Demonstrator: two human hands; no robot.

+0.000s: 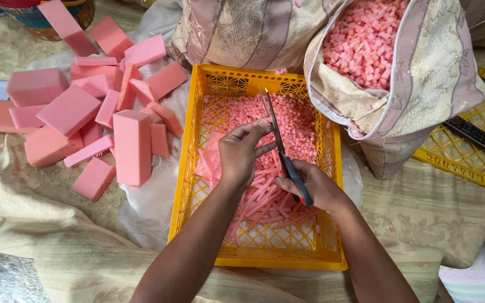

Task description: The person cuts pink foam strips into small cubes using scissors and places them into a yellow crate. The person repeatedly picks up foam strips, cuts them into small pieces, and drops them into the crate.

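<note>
1. Two bare forearms come up from the bottom edge and meet over a yellow plastic crate, the landmark for all that follows.
2. Left hand, above the crate's middle, is closed with fingertips pinched on the ends of pink foam strips, which trail back toward the crate's near wall.
3. Right hand, just right of it, grips the dark handles of scissors; the blades stand slightly parted, tips pointing at the crate's far wall.
4. Small pink foam bits cover the crate's far half.
5. Judged for good cutting: keep the strips bunched and level, left fingertips clear of the blades, snipping over the crate so bits drop inside.
6. Room: the crate's right wall lies close beside the right wrist; a fabric sack of foam bits overhangs its far right corner.
7. Left of the crate, pink foam blocks lie heaped on cloth, near its left wall.
</note>
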